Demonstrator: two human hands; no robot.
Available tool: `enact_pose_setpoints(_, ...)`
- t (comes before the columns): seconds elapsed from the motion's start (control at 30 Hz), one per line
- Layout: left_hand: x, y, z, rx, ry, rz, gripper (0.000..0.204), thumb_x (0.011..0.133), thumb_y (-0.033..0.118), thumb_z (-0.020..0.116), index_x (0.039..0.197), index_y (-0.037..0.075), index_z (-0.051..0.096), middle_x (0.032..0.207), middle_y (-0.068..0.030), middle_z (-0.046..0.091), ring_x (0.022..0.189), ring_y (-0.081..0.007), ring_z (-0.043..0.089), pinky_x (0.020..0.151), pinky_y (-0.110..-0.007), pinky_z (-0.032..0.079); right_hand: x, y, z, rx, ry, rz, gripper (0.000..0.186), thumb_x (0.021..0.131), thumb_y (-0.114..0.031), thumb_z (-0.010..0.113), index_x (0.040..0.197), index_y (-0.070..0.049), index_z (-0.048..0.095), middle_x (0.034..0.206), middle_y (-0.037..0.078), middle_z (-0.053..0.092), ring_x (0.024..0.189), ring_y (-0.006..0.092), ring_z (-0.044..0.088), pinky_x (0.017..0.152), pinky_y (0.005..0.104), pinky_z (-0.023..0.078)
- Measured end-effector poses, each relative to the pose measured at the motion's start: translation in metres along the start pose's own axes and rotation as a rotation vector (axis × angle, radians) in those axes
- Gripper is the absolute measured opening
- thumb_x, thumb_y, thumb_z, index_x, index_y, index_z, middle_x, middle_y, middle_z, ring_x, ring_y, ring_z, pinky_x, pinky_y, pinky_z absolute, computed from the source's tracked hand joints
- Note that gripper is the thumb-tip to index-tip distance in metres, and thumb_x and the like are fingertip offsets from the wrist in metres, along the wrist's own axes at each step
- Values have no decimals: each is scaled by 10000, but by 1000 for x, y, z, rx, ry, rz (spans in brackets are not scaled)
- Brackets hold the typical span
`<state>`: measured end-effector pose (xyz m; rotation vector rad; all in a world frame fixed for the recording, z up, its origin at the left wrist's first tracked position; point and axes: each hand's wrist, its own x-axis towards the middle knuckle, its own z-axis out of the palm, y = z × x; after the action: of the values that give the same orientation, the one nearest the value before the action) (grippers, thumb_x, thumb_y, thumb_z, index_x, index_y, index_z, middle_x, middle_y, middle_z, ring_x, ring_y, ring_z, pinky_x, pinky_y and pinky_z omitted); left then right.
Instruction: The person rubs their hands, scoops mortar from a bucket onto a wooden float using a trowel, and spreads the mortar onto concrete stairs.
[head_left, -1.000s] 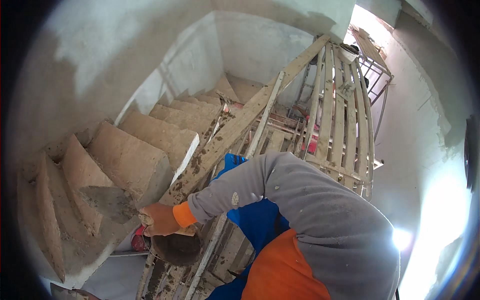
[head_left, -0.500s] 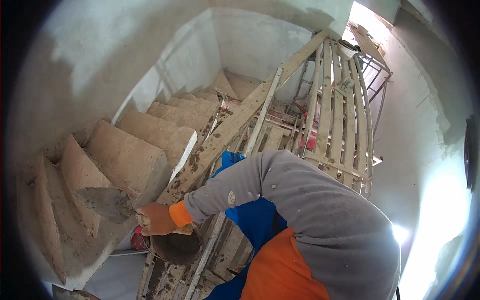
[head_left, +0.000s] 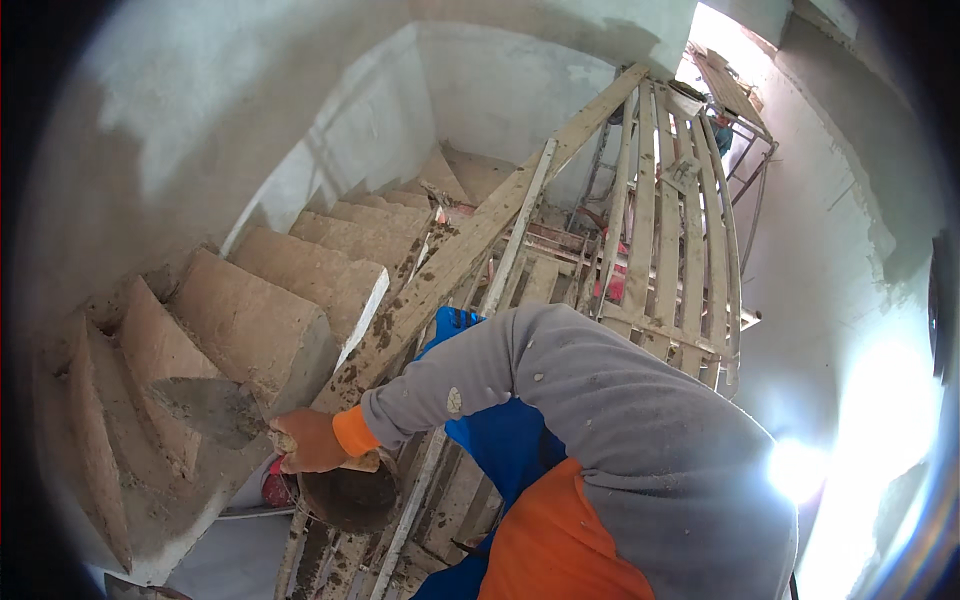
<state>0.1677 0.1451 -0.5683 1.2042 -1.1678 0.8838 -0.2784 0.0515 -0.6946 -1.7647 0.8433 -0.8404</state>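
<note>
My right hand (head_left: pixel 308 440) is closed round the handle of a trowel (head_left: pixel 212 408), whose grey, mortar-stained blade points left over the stair steps. The arm, in a grey sleeve with an orange cuff, reaches across from the lower right. Just below and beside the hand is a dark round bucket (head_left: pixel 350 500); a pale wooden piece (head_left: pixel 366 461) shows at its rim, partly behind the hand. A flat, dark-edged object (head_left: pixel 140 588) juts in at the lower left edge; its kind is unclear. My left hand is out of view.
Dusty winding stairs (head_left: pixel 255 310) descend on the left along a plastered wall (head_left: pixel 270 110). A mortar-spattered plank (head_left: pixel 470 240) runs diagonally. Wooden slatted scaffolding (head_left: pixel 650 220) stretches away to the right, with a bucket (head_left: pixel 686 98) at its far end. Something red (head_left: pixel 278 485) lies beside the near bucket.
My right hand and the trowel hold nearly the same place. The view has shifted slightly. At the scaffold's far end, the bucket sits differently and something teal now shows beside it.
</note>
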Motion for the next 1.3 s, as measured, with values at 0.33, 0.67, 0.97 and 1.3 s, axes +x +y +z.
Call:
enact_pose_setpoints(0.33,0,-84,-16,244,57,135,796,811,258,735,1410,-46,309,1436,-189,383,1307,-342,400,1088,-459,328,4,6,10,1,38,-59,438,785,-291,710,1023,27,524,969,225,588,982,388,575,843,433,448)
enact_pose_setpoints(0.67,12,81,8,-1250,153,-632,445,966,407,487,1323,142,502,1295,-64,563,1159,-227,552,1026,-444,416,-2,0,4,20,61,-51,431,766,-246,722,1015,39,515,965,231,587,960,381,589,825,432,455)
enact_pose_setpoints(0.97,12,76,10,-1389,67,-680,432,975,436,448,1267,139,560,1287,-56,579,1185,-239,542,1037,-455,410,4,1,7,37,40,-18,480,764,-237,710,1072,68,503,1040,258,567,1039,391,563,869,429,448)
enact_pose_setpoints(1.3,12,118,18,-1592,41,-718,445,967,422,462,1241,86,559,1258,-114,584,1171,-283,546,1035,-459,418,4,-4,3,127,-36,42,482,764,-216,707,1083,77,496,1043,253,564,1035,387,563,878,426,445)
